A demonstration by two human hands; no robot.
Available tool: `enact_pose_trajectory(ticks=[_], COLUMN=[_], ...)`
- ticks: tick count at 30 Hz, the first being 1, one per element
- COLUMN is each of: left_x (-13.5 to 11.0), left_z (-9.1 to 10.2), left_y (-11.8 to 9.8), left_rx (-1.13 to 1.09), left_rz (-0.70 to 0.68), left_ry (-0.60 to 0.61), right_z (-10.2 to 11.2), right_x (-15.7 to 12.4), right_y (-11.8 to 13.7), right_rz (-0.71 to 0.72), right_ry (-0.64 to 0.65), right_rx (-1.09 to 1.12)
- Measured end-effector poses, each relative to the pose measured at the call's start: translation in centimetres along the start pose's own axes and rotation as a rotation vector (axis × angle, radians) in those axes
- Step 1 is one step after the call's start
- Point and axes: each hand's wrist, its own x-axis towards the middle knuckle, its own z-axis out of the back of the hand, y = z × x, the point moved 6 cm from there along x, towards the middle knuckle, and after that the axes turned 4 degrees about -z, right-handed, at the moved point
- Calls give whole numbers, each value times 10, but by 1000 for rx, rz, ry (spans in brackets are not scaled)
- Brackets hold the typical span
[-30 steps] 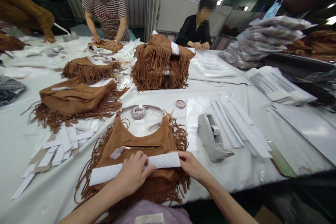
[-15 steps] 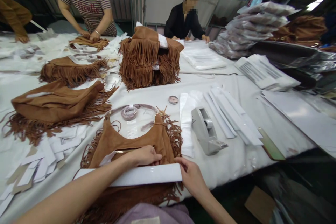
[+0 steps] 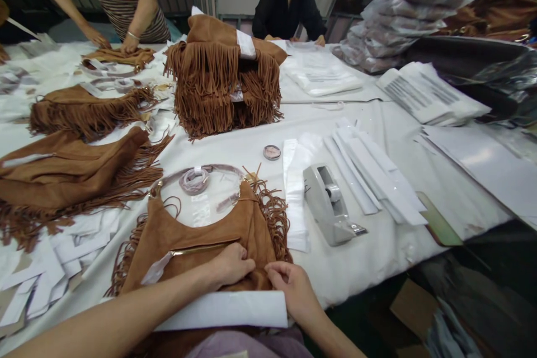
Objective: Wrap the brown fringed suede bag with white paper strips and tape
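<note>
A brown suede fringed handbag [image 3: 201,224] lies flat in front of me, its zipped pocket facing up and its strap looped at the far side. My left hand [image 3: 230,265] is closed on the suede just below the zip, the fingertips partly hidden. With thumb and fingers pinched, my right hand [image 3: 296,293] grips the bag's right side, where the suede is bunched. A folded white paper strip [image 3: 235,309] lies across the lower part of the bag, beneath my left forearm and beside my right hand. A plastic-wrapped coil [image 3: 195,180] sits within the strap loop.
To the right stand a grey tape dispenser [image 3: 329,207] and white strips [image 3: 373,173]. A roll of tape [image 3: 272,152] lies beyond the bag. Stacked fringed bags [image 3: 226,84] rise behind; another bag [image 3: 71,168] and paper scraps [image 3: 54,268] lie left. Two co-workers work across the table.
My right hand has let go of the white strip's end and moved onto the suede. The strip now lies lower, nearer to me. My left hand stays on the bag; the view has tilted down.
</note>
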Motion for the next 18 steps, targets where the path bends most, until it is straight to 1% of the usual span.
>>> enact_pose_trajectory(ticks=[2,4,6,9,12,14,16,18], left_x=[-1,-1,-1,1,1,1,1,0], left_z=[-2,-3,-5,-6,-5,-4,-3,-2], left_y=[3,5,6,9,9,7,5,3], left_rx=[-45,-119,-186,-228,-231,-232,-239,-242], left_rz=[-42,-114,-187,-261,-302,-324,-349,-366], left_ry=[11,29,41,38,44,61,86,96], right_z=[-2,-5,-8,-12,-15,-16,-17,-18], right_x=[8,16,22,27,29,28,28,30], right_y=[-1,5,10,15,19,21,23,25], right_rz=[-17,7,-5,-81,-160,-210,-241,-236], right_ry=[23,69,127,210,255,254,225,180], right_rx=[-45,-129,-184,-178,-151,-158,-198,-266])
